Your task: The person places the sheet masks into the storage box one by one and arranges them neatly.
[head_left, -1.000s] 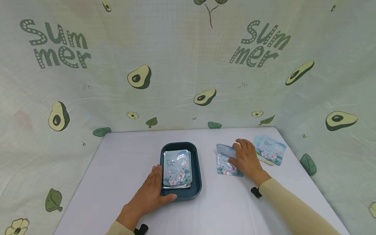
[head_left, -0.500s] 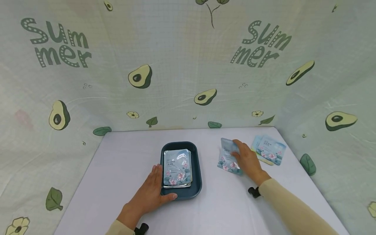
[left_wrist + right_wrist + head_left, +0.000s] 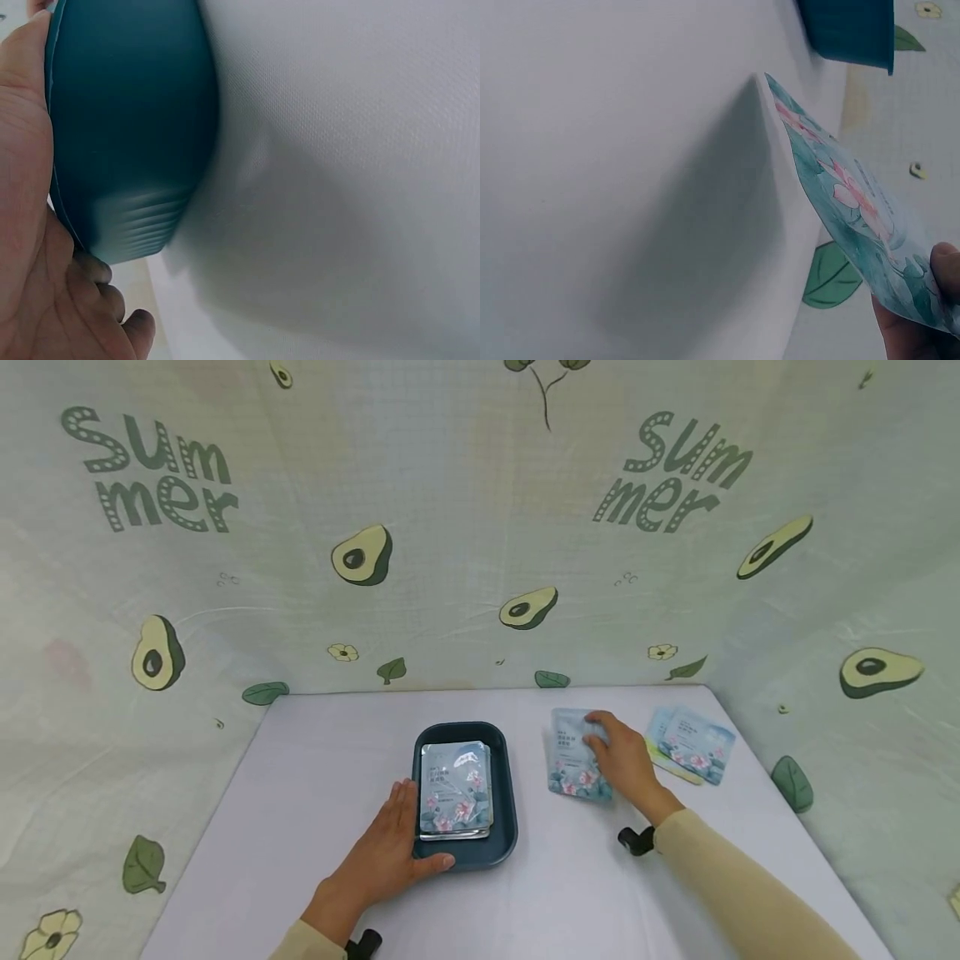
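Note:
My right hand [image 3: 621,758] pinches a light-blue sheet mask packet [image 3: 576,768] with pink flowers, right of the tray. The right wrist view shows the packet [image 3: 847,195] tilted up from the table, thumb on its printed face and fingers behind. My left hand [image 3: 386,839] lies along the left side of a dark blue tray [image 3: 501,839], fingers extended and thumb at the near rim. In the left wrist view, that hand [image 3: 37,225] touches the outside of the tray [image 3: 127,97]. Stacked inside the tray are similar packets [image 3: 456,785], a floral one on top.
Several more packets [image 3: 697,747] lie overlapping at the table's right side, beyond my right hand, one with a yellow-green edge. A white cloth covers the table [image 3: 322,752]. Behind and beside it hangs a curtain [image 3: 442,527] printed with avocados.
The packet in my right hand tilted, then straightened, and shifted slightly away from me and left. My left hand and the tray stay in place.

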Tool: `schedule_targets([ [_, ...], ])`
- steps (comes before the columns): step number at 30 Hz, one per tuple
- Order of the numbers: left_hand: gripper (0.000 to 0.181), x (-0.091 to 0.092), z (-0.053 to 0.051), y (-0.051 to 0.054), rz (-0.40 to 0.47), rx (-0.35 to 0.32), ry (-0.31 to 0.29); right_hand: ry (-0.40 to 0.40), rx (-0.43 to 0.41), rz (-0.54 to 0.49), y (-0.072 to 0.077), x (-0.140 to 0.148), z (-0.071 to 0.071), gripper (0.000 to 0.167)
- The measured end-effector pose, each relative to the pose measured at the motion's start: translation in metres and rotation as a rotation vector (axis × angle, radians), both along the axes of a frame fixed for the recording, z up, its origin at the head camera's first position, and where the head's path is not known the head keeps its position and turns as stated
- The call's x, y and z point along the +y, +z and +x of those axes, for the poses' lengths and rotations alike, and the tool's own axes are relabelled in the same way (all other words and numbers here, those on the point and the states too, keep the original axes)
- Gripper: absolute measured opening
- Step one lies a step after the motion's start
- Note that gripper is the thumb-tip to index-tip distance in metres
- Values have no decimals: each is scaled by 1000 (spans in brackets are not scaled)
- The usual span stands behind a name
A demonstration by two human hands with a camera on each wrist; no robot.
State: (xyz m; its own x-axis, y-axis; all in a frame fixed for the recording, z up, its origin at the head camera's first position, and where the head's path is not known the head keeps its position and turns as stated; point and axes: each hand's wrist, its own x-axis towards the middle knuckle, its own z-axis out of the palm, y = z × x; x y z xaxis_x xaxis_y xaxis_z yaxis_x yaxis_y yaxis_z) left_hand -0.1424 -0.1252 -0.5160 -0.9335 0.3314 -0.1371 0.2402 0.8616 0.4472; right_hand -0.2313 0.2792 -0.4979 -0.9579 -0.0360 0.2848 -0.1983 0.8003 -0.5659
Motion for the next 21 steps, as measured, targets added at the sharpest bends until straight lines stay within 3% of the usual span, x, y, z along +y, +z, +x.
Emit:
schedule_targets([
  [6, 130, 1, 1, -1, 6, -2, 11, 1, -13, -48, 8, -6, 0, 35],
  [21, 132, 4, 0, -2, -34, 30, 1, -11, -28, -230, 50, -47, -1, 35],
])
